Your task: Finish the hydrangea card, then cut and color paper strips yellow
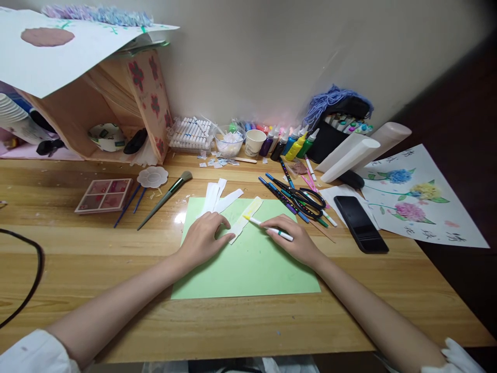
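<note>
A white-barrelled marker (272,228) with a yellow tip is gripped in my right hand (293,239), fingers closed round the barrel. Its tip touches a white paper strip (246,216) that is yellow along its upper part. My left hand (204,237) lies on the green sheet (248,269), thumb and index finger apart, their tips at the strip's lower left edge. Beyond that hand, several white paper strips (217,198) overlap at the sheet's top left corner. Part of them is hidden behind my left hand.
Black scissors (308,202) lie on several dark pens to the right, near a black phone (361,223). A large brush (166,199) and a pink palette box (104,195) are on the left. Paint bottles (297,146), a paper cup (255,142) and boxed markers (192,133) line the back.
</note>
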`<action>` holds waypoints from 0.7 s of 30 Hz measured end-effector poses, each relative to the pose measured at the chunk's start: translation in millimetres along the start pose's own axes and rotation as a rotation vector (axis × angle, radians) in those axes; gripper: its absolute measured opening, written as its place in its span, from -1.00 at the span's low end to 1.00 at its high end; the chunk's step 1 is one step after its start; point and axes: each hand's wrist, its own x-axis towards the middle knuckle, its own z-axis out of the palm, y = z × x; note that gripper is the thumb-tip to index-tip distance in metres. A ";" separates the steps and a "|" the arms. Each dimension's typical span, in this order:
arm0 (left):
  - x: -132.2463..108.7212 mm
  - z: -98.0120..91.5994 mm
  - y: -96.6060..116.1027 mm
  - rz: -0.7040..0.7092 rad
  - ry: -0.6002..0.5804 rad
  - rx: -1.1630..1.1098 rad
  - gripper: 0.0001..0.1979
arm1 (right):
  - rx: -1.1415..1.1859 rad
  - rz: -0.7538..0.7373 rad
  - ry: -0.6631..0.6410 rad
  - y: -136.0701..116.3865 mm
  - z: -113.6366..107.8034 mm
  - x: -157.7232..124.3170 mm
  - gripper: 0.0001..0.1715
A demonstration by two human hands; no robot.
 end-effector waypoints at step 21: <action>-0.5 -3.5 3.2 0.000 -0.008 -0.025 -0.84 | -0.026 -0.142 -0.040 1.7 -3.4 -3.5 -0.77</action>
